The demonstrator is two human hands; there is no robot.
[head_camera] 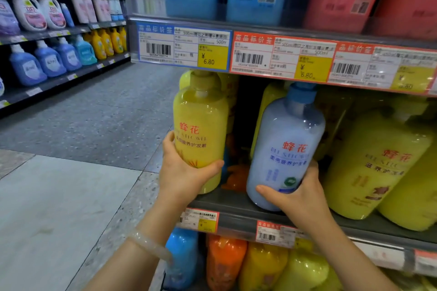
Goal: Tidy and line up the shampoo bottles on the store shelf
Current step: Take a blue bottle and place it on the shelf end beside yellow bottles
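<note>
Head view. Left hand (182, 172) wraps the upright yellow bottle (201, 134) at the shelf (236, 205) end; right hand (300, 196) curls round the pale blue bottle (286, 149), which tilts right, base on the shelf, with a gap between it and the yellow bottle.

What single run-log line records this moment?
left hand: grips yellow bottle | right hand: grips blue bottle | both at middle shelf front

I am seeing a shiny, see-through plastic yellow bottle (199, 130) and a smooth, glossy pale blue bottle (285, 149). The grey shelf (236, 205) is looking like matt metal, with paper price tags (183, 46).
</note>
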